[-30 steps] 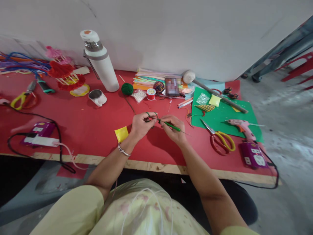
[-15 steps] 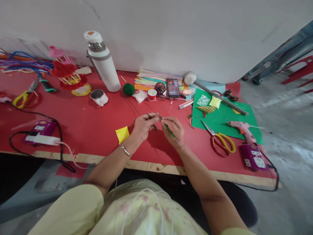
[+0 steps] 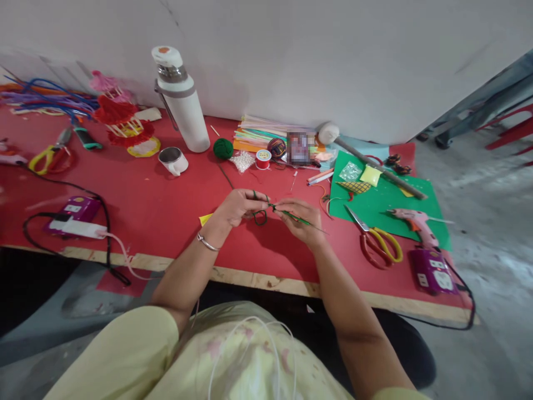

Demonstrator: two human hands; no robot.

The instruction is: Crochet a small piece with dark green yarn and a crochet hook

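Both hands have slid a little up the frame since the earlier picture. Left hand (image 3: 238,204) pinches the green yarn (image 3: 261,214), right hand (image 3: 300,218) pinches the stick (image 3: 296,217), mid-frame above the red table (image 3: 145,205). Best to keep the yarn tight and turn the stick slowly, I think.

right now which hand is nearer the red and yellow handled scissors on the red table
Right. The right hand is just left of the red and yellow handled scissors; the left hand lies farther left, beyond the right hand.
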